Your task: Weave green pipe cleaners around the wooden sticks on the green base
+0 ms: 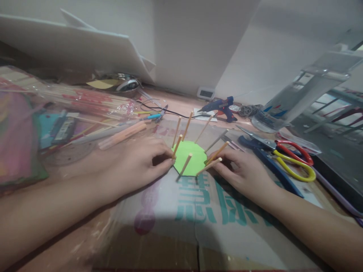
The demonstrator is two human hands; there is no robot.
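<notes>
1. Near side: I find passage over the printed sheet (170, 230), between the forearms (70, 196).
2. Centre: raised sticks (185, 164) obstruct low crossing.
3. Right: scissors (276, 144) and bottle (295, 98) obstruct.
4. Far side: glue gun (222, 108) obstructs.

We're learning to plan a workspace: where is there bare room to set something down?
The front of the printed sheet, between the forearms and nearer than the green piece, looks free. Crowded: left, with bagged sticks; right, with scissors; back, around the glue gun.

Disc (190, 153) between both hands (141, 162)
</notes>
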